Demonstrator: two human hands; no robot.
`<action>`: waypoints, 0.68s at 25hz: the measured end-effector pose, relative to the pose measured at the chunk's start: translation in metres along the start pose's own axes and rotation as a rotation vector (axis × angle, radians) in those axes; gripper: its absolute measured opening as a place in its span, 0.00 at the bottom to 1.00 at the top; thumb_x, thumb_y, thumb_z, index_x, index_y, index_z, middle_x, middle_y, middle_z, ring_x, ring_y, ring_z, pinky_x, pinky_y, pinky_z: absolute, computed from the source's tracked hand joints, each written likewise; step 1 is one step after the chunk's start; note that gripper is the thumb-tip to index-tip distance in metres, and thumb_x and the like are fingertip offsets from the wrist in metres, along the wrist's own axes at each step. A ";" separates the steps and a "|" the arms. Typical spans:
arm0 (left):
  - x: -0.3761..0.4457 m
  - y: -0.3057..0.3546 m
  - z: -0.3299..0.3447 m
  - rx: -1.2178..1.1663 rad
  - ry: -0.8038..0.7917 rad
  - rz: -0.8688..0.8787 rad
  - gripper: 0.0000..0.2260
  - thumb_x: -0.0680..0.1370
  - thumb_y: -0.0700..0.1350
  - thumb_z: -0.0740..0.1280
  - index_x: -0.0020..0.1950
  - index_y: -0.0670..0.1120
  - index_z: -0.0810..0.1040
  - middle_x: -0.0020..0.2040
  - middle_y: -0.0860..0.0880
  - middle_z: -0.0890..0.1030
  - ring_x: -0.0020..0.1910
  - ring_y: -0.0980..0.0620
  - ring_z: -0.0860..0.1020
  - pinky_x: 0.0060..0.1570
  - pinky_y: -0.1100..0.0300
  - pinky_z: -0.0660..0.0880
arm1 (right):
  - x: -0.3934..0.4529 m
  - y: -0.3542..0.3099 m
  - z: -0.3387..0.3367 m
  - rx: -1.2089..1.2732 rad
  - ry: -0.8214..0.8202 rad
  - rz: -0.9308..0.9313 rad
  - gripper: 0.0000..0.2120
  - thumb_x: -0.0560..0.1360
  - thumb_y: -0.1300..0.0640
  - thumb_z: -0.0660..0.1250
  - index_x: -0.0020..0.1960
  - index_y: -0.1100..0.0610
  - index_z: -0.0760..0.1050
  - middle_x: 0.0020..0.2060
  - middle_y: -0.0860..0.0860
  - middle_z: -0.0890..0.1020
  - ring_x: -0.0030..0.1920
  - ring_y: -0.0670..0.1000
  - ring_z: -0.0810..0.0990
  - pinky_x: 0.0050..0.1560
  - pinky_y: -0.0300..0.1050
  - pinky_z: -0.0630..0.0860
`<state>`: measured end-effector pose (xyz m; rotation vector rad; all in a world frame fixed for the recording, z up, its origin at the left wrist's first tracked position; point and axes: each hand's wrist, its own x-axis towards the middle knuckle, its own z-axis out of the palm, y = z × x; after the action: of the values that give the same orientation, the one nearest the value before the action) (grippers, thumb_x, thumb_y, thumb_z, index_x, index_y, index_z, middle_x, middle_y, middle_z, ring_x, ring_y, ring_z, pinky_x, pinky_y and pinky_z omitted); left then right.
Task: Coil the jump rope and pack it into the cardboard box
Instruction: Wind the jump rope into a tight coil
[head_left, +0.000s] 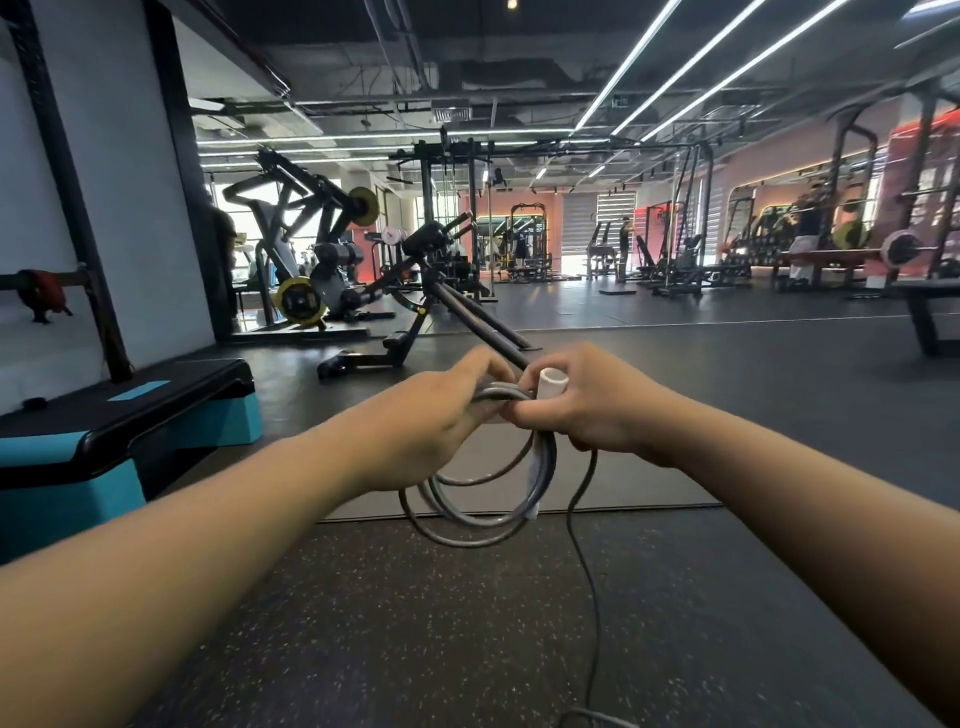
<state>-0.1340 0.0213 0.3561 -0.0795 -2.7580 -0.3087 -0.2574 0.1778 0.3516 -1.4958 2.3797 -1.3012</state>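
The floor (415, 623) is dark and speckled. A blue and black step box (130, 415) sits on it at the left. The loose end of the jump rope (592, 719) lies on it near the bottom.

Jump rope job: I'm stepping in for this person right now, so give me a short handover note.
Left hand: pinching the top of the coil.
Right hand: closed on the white handle and the loops.
Jump rope: several loops hang between the hands; a loose tail trails to the floor.
Done: most coiling.
Left: wind in the tail, then box it; the cardboard box is not in view.
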 end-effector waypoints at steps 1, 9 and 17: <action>-0.002 -0.002 0.002 -0.067 0.034 0.006 0.09 0.84 0.51 0.58 0.64 0.54 0.66 0.52 0.52 0.82 0.47 0.54 0.79 0.47 0.58 0.74 | -0.002 0.002 0.001 0.071 -0.030 0.023 0.08 0.75 0.55 0.74 0.41 0.55 0.78 0.28 0.51 0.74 0.25 0.47 0.65 0.24 0.38 0.62; -0.014 0.002 0.016 0.001 0.238 0.186 0.24 0.80 0.41 0.64 0.70 0.61 0.60 0.51 0.59 0.70 0.41 0.62 0.77 0.43 0.64 0.76 | -0.002 0.003 0.006 0.230 -0.075 0.080 0.29 0.70 0.58 0.77 0.68 0.50 0.72 0.38 0.48 0.83 0.33 0.45 0.77 0.35 0.40 0.73; -0.011 0.008 0.022 -0.019 0.170 0.113 0.19 0.83 0.46 0.60 0.69 0.63 0.58 0.59 0.55 0.72 0.44 0.42 0.80 0.45 0.42 0.77 | 0.007 -0.001 0.018 0.188 -0.202 0.040 0.18 0.66 0.70 0.71 0.49 0.51 0.76 0.31 0.43 0.79 0.40 0.54 0.72 0.44 0.53 0.68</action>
<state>-0.1302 0.0334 0.3338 -0.2039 -2.5707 -0.2965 -0.2528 0.1609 0.3436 -1.4431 2.0903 -1.2590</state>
